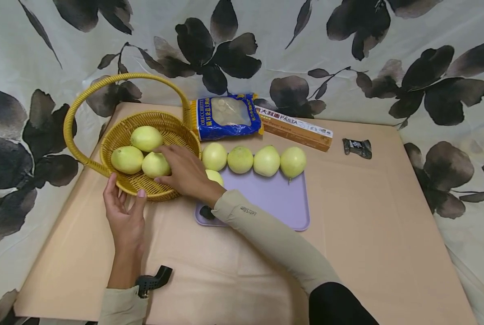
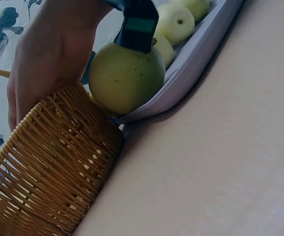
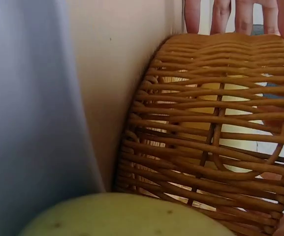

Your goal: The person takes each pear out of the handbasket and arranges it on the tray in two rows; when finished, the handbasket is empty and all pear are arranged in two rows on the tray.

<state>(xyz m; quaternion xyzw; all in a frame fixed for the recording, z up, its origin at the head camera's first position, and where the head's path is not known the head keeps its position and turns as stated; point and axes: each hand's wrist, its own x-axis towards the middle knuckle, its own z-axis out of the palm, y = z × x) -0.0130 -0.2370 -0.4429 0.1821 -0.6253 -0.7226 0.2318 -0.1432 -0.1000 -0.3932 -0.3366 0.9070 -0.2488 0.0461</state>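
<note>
My right hand reaches into the yellow wicker basket, its fingers and thumb round a pale green pear. Beside that fruit in the basket lie two more pears, one of them farther back. My left hand touches the near left side of the basket with fairly straight fingers. Fingertips of the left hand show along the basket's edge in the right wrist view. A dark strap device hides part of the right wrist in the left wrist view.
A lilac tray right of the basket carries several pears, one close to the basket wall. Behind stand a blue pasta bag and a long pasta box. A small black packet lies far right.
</note>
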